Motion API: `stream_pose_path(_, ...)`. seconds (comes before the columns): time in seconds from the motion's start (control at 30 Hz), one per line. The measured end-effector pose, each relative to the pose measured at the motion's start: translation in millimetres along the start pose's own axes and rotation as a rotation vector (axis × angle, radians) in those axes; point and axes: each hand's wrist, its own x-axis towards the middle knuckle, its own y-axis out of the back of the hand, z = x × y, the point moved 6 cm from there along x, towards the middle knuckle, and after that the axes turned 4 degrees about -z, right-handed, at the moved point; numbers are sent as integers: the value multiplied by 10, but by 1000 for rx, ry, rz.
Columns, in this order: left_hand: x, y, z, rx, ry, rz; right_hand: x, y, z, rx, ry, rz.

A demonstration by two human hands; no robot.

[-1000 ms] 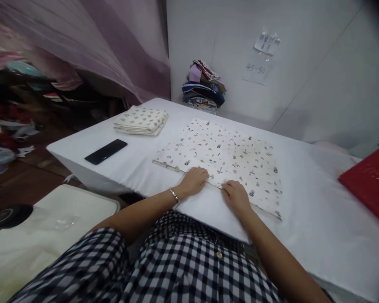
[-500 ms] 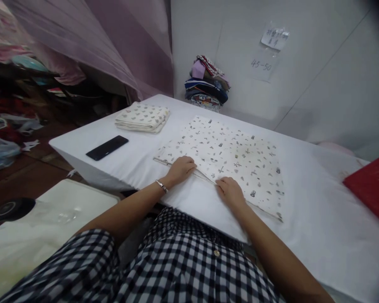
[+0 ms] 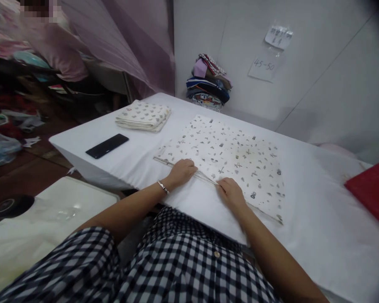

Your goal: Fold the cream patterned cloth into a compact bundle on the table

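A cream cloth with small grey printed figures lies flat on the white-covered table. Its near edge shows more than one layer. My left hand is closed on that edge, left of its middle, with fingertips pinching the fabric. A short way to the right, my right hand also pinches the edge between thumb and fingers. Between the two hands the layers part slightly. At the far left of the table sits a folded cloth of similar pattern, touched by neither hand.
A black phone lies at the table's left side. Folded fabrics are piled by the wall behind. A red object is at the right edge. A pale-topped surface stands at lower left. Another person in pink is at upper left.
My left hand has slid left along the cloth's near edge, widening the space between my hands. My right hand shifted slightly left. A person in pink shows more fully at upper left.
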Motion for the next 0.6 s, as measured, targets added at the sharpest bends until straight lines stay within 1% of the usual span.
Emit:
stream_pose_path(0.2, -59, -4, 7, -50, -53, 14, -2, 22, 6, 26, 13, 22)
stream_pose_path(0.43, -68, -26, 14, -46, -74, -45, -14, 19, 43, 39, 23, 71)
stream_pose_path(0.6, -60, -31, 17, -46, -76, -66, -16, 35, 51, 62, 14, 81)
